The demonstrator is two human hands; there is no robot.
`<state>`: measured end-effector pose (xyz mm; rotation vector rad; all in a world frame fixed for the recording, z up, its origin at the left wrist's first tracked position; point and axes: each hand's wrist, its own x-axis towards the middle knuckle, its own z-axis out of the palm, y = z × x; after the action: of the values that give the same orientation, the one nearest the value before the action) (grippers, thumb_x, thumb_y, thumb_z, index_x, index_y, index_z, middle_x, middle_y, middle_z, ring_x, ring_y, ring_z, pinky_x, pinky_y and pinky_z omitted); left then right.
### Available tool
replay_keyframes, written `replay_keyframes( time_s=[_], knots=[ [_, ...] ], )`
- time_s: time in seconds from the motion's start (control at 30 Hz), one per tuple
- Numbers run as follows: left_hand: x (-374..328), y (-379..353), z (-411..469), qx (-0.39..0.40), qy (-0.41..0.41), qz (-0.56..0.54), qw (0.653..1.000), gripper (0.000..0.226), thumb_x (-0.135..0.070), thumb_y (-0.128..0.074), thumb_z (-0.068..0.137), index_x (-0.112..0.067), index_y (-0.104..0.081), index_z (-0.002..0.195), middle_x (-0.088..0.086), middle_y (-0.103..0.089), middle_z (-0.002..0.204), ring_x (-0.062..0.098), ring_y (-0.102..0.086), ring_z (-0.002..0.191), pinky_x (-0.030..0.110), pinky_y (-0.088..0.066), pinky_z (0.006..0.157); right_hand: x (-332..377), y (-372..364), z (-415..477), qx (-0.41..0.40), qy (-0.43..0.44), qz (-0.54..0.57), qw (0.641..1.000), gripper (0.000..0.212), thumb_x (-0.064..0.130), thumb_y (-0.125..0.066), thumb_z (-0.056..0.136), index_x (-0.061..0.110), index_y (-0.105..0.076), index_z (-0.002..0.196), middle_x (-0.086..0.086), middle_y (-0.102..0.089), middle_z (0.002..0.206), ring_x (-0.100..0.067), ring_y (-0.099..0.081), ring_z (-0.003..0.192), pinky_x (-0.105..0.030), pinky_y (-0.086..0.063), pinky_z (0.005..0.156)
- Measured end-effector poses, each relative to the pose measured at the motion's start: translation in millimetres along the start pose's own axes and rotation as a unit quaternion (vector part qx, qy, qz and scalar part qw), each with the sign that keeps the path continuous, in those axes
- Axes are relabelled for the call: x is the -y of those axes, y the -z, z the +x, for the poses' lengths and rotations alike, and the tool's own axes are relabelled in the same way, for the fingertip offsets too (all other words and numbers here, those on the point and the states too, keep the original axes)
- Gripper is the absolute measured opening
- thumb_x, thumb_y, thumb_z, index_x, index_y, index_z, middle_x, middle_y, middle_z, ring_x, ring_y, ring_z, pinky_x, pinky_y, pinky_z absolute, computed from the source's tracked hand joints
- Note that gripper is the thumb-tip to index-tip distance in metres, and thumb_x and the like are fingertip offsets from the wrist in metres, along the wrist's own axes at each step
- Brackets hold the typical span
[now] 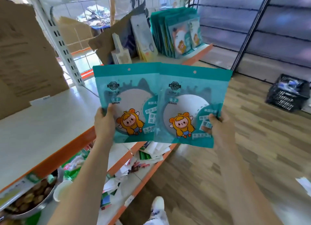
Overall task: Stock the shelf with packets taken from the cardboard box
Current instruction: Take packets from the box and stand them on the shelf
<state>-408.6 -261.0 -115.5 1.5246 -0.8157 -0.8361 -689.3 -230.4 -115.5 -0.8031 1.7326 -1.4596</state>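
**A:** Teal, both of them. Where are they?

**B:** In the air before the shelf [50, 123]. The left hand [104, 122] pinches the left packet [127, 93] by its lower corner, thumb in front and fingers hidden behind. The right hand [218, 127] pinches the right packet [190, 98] the same way, its edge overlapping the other.

**A:** Why by the corners?

**B:** Likely to keep the printed faces showing and both packets upright, ready to stand like the row [175, 34] farther along the shelf.

**A:** And the box?

**B:** The box [25, 56] sits on the shelf to the left, well apart from both hands. I'd guess these join the row.
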Motion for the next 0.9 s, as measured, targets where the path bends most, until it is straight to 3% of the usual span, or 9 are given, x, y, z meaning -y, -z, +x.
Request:
replay_keyframes(
  time_s=[0.2, 0.4, 0.57, 0.7, 0.9],
  knots=[
    [-3.0, -73.7, 36.0, 0.031, 0.01, 0.007, 0.999, 0.027, -0.039, -0.043, 0.097, -0.016, -0.051, 0.108, 0.004, -0.061, 0.104, 0.024, -0.059, 0.092, 0.043, -0.052, 0.085, 5.7, 12.7, 60.1, -0.043, -0.021, 0.007, 0.999, 0.008, 0.017, -0.049, 0.098, 0.019, -0.055, 0.102, 0.004, -0.062, 0.084, -0.015, -0.062, 0.064, -0.027, -0.052, 0.062],
    [-17.7, -162.4, 83.4, 0.064, 0.012, -0.046, 0.997, 0.039, -0.038, -0.043, 0.098, -0.011, -0.051, 0.124, 0.003, -0.06, 0.113, 0.02, -0.058, 0.097, 0.038, -0.049, 0.088, 37.8, 18.8, 148.0, -0.074, -0.01, -0.005, 0.997, 0.01, 0.017, -0.05, 0.097, 0.018, -0.057, 0.104, 0.004, -0.062, 0.083, -0.014, -0.061, 0.062, -0.029, -0.053, 0.066],
    [-25.7, -232.1, 117.5, 0.084, 0.013, -0.052, 0.995, 0.041, -0.04, -0.043, 0.097, -0.014, -0.05, 0.127, 0.003, -0.06, 0.112, 0.02, -0.059, 0.099, 0.039, -0.05, 0.09, 56.6, 21.8, 207.8, -0.093, 0.025, -0.034, 0.995, 0.009, 0.015, -0.05, 0.097, 0.018, -0.058, 0.101, 0.004, -0.062, 0.084, -0.015, -0.063, 0.064, -0.04, -0.056, 0.075],
    [-31.1, -282.1, 129.8, 0.113, 0.018, -0.058, 0.992, 0.037, -0.038, -0.042, 0.098, -0.015, -0.049, 0.125, 0.0, -0.059, 0.103, 0.017, -0.059, 0.09, 0.033, -0.05, 0.08, 57.3, 33.0, 241.0, -0.12, 0.007, -0.009, 0.993, 0.013, 0.011, -0.049, 0.097, 0.014, -0.06, 0.104, 0.004, -0.062, 0.084, -0.013, -0.061, 0.061, -0.034, -0.056, 0.071],
    [-34.2, -344.8, 134.4, 0.126, 0.011, -0.023, 0.992, 0.019, -0.035, -0.041, 0.099, -0.021, -0.052, 0.106, -0.008, -0.056, 0.082, 0.009, -0.054, 0.072, 0.025, -0.044, 0.061, 49.5, 56.7, 288.7, -0.149, -0.03, 0.036, 0.988, 0.011, 0.01, -0.05, 0.097, 0.012, -0.058, 0.102, 0.003, -0.062, 0.084, -0.013, -0.059, 0.063, -0.032, -0.055, 0.071]
  ],
)
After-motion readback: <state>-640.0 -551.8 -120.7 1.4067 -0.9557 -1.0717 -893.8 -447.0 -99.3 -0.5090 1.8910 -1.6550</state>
